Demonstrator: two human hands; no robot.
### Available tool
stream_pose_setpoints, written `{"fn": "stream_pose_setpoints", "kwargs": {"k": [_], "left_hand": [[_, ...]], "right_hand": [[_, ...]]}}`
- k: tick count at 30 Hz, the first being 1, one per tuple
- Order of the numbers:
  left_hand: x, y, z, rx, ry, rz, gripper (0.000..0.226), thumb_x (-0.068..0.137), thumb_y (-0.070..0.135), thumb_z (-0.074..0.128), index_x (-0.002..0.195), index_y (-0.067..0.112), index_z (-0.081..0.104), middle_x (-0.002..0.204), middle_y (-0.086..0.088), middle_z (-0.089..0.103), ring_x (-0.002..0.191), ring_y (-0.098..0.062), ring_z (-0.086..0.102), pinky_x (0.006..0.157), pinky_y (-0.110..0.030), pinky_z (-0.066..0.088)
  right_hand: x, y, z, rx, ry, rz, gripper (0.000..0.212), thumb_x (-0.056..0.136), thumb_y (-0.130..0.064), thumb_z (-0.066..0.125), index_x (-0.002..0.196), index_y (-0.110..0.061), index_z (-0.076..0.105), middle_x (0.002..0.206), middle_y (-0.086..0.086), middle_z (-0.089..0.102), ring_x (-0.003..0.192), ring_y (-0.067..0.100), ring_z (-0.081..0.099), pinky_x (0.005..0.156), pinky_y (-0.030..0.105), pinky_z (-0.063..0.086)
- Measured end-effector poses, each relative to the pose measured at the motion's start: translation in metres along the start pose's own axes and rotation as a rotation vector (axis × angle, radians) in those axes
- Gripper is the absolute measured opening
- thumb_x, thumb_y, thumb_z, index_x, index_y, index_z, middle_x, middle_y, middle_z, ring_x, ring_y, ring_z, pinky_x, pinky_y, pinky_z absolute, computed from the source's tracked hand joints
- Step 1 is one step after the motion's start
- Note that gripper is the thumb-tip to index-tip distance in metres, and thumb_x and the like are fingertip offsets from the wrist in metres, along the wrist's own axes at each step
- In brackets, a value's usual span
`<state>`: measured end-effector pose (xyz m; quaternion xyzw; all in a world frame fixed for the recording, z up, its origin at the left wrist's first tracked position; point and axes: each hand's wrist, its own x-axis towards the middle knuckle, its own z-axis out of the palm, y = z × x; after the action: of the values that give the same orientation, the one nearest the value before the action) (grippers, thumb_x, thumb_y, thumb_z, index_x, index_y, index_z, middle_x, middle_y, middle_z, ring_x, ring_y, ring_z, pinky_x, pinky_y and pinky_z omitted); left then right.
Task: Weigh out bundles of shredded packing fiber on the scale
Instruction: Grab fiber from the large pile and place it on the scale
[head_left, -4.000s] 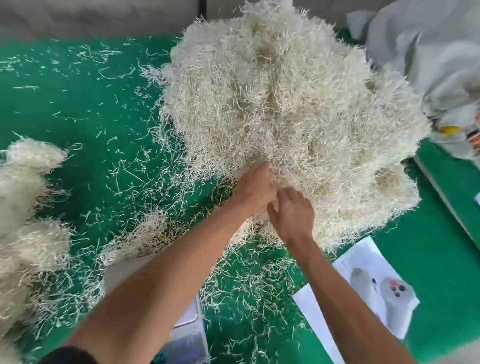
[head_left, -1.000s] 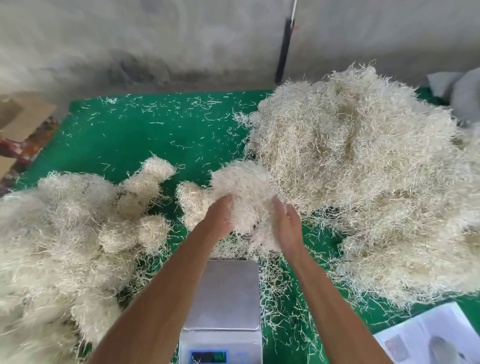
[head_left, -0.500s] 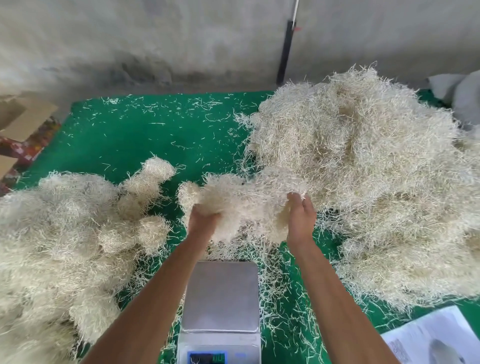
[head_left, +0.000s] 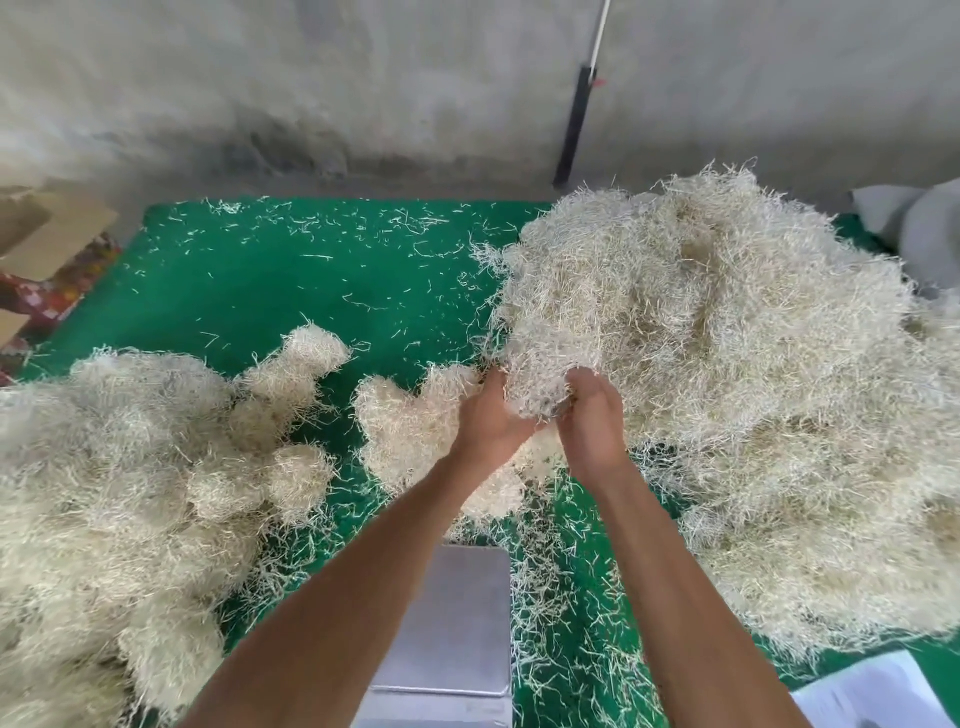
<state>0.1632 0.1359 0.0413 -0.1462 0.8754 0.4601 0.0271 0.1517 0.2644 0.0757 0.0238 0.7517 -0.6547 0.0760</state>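
While your left hand (head_left: 491, 421) and right hand (head_left: 592, 421) meet at the near edge of the big fiber heap (head_left: 727, 374), both curl their fingers around one clump of fiber (head_left: 540, 379) that touches the heap on your right. Just left of your hands a loose bundle (head_left: 415, 431) lies on the green mat (head_left: 291, 291), partly under your left wrist. Nearer you, the scale (head_left: 457, 618) sits between your forearms, its steel platform bare. At far left a pile of rounded bundles (head_left: 130, 467) covers the mat. White paper (head_left: 878, 696) shows at bottom right.
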Motion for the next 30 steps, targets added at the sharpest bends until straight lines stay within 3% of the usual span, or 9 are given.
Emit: {"fn": "stream_pose_setpoints", "kwargs": {"k": [3, 9, 13, 14, 15, 18, 22, 25, 30], "left_hand": [[-0.004, -0.016, 0.005, -0.026, -0.008, -0.066, 0.091, 0.077, 0.056, 0.077, 0.150, 0.018, 0.036, 0.149, -0.011, 0.048, 0.128, -0.031, 0.055, 0.106, -0.051, 0.047], [-0.020, -0.090, 0.005, 0.069, 0.032, -0.233, 0.079, 0.089, 0.034, 0.073, 0.154, 0.019, 0.030, 0.155, -0.012, 0.041, 0.078, -0.019, 0.072, 0.056, -0.027, 0.060], [-0.015, -0.100, -0.003, -0.020, 0.063, -0.356, 0.081, 0.088, 0.020, 0.075, 0.154, 0.010, 0.029, 0.142, -0.018, 0.052, 0.080, -0.024, 0.072, 0.038, -0.011, 0.042], [-0.009, -0.096, -0.006, -0.015, 0.085, -0.388, 0.074, 0.089, 0.014, 0.073, 0.151, 0.005, 0.033, 0.131, -0.019, 0.057, 0.079, -0.025, 0.070, 0.037, -0.011, 0.039], [-0.004, -0.091, -0.014, -0.027, 0.103, -0.427, 0.062, 0.091, 0.009, 0.068, 0.146, 0.000, 0.039, 0.120, -0.019, 0.060, 0.071, -0.019, 0.064, 0.037, -0.012, 0.037], [0.015, -0.080, -0.046, -0.358, 0.239, -0.573, 0.045, 0.100, 0.000, 0.048, 0.144, -0.005, 0.040, 0.122, -0.016, 0.057, 0.073, -0.009, 0.049, 0.049, -0.020, 0.045], [0.021, -0.074, -0.083, -0.194, 0.160, -0.543, 0.044, 0.098, -0.005, 0.052, 0.140, -0.004, 0.042, 0.108, -0.005, 0.049, 0.075, -0.011, 0.050, 0.057, -0.003, 0.045], [0.029, -0.079, -0.090, -0.222, 0.167, -0.580, 0.038, 0.099, -0.003, 0.050, 0.137, -0.007, 0.047, 0.133, -0.020, 0.054, 0.117, -0.029, 0.057, 0.082, -0.009, 0.047], [0.007, -0.091, -0.068, -0.094, 0.165, -0.473, 0.044, 0.101, 0.001, 0.047, 0.145, -0.004, 0.042, 0.155, -0.018, 0.038, 0.142, -0.028, 0.036, 0.112, -0.028, 0.023]], "right_hand": [[0.006, -0.017, -0.002, 0.075, -0.045, 0.050, 0.026, 0.101, -0.028, 0.049, 0.123, -0.019, 0.039, 0.101, 0.001, 0.044, 0.089, 0.013, 0.046, 0.105, 0.043, 0.049], [0.053, -0.065, -0.031, 0.421, 0.075, 0.117, 0.055, 0.107, -0.003, 0.033, 0.160, -0.015, 0.026, 0.118, -0.004, 0.048, 0.100, 0.000, 0.060, 0.108, 0.032, 0.050], [0.055, -0.054, -0.025, 0.198, 0.015, 0.098, 0.039, 0.112, -0.018, 0.026, 0.141, -0.004, 0.048, 0.073, -0.012, 0.028, 0.059, -0.004, 0.049, 0.110, 0.036, 0.044], [0.048, -0.045, -0.018, 0.151, -0.040, 0.112, 0.046, 0.113, -0.032, 0.025, 0.143, -0.004, 0.046, 0.089, 0.017, 0.059, 0.062, 0.019, 0.042, 0.120, 0.043, 0.032], [0.043, -0.034, -0.012, 0.121, -0.085, 0.128, 0.059, 0.111, -0.047, 0.026, 0.154, -0.007, 0.035, 0.137, 0.041, 0.035, 0.118, -0.001, 0.040, 0.123, 0.046, 0.021], [0.023, -0.001, -0.004, -0.332, -0.293, 0.038, 0.106, 0.081, -0.090, 0.051, 0.162, -0.033, 0.012, 0.149, 0.012, 0.051, 0.128, 0.024, 0.058, 0.119, 0.047, 0.026], [0.005, 0.031, 0.000, -0.911, -0.560, 0.007, 0.109, 0.082, -0.071, 0.072, 0.162, -0.015, 0.023, 0.148, 0.018, 0.053, 0.111, 0.021, 0.066, 0.111, 0.042, 0.045], [-0.003, 0.019, -0.014, -0.547, -0.361, 0.129, 0.106, 0.084, -0.062, 0.076, 0.160, -0.010, 0.024, 0.138, 0.028, 0.056, 0.092, 0.026, 0.071, 0.095, 0.040, 0.056], [-0.007, -0.010, -0.027, -0.104, -0.169, 0.254, 0.110, 0.083, -0.057, 0.072, 0.163, -0.014, 0.011, 0.161, 0.015, 0.031, 0.141, 0.038, 0.041, 0.112, 0.054, 0.037]]}}
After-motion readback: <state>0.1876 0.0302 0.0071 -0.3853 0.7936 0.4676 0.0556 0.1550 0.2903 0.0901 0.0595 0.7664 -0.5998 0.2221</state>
